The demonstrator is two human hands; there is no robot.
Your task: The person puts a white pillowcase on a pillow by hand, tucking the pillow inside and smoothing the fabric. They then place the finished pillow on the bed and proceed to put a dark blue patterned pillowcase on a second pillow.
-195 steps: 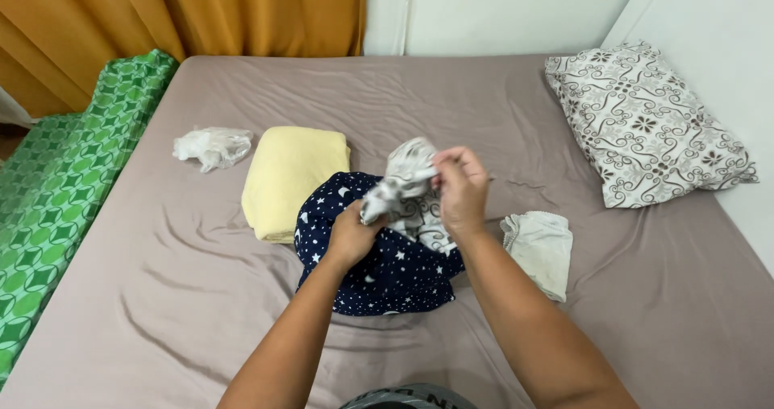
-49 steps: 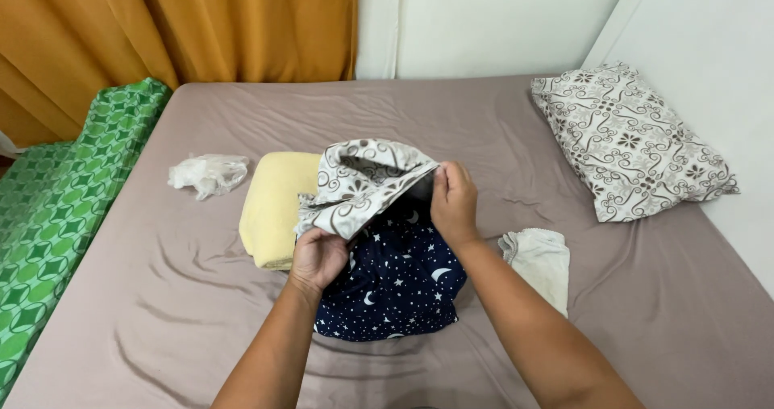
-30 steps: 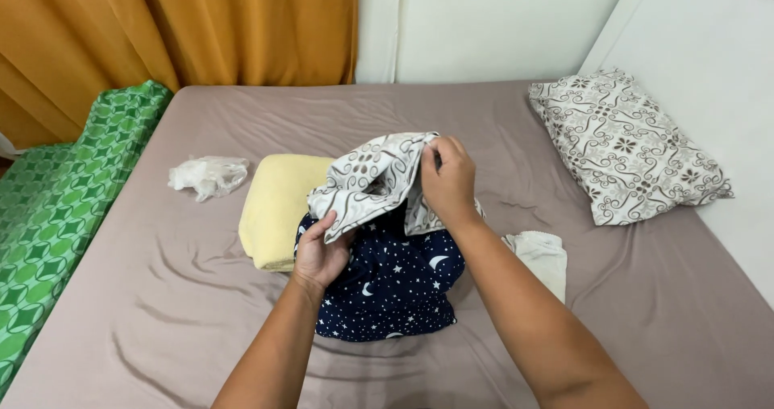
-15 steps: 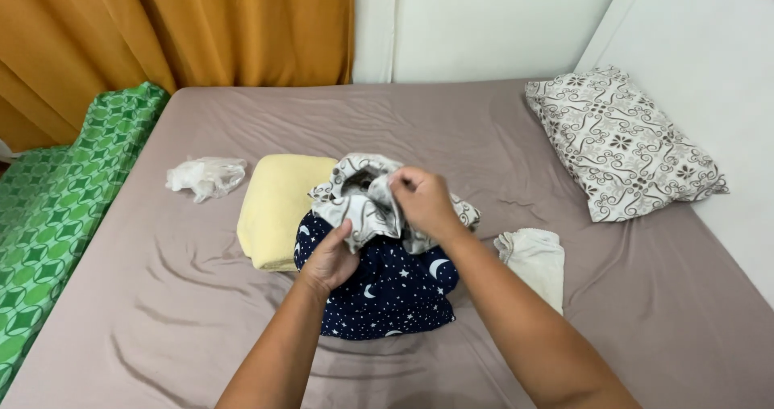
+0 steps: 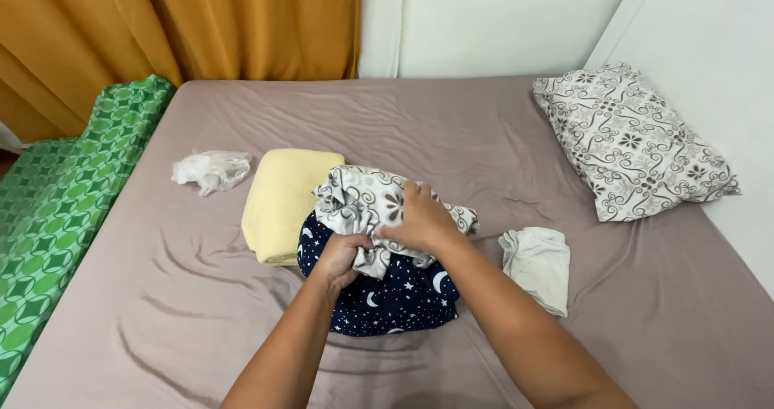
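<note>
Head view: both hands, left (image 5: pixel 343 256) and right (image 5: pixel 419 219), now clench the patterned cloth (image 5: pixel 363 203), bunched smaller, atop the starry fabric (image 5: pixel 395 300)

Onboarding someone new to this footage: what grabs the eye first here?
Mid-bed, both hands, left hand and right hand, bunch a patterned pillowcase over a navy star-print cloth. A yellow folded towel lies just left of them. A patterned pillow sits far right.

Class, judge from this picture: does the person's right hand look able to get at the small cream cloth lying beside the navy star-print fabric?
Probably yes: the cream cloth lies uncovered just beside the right hand, though that hand is holding the patterned cloth.
</note>
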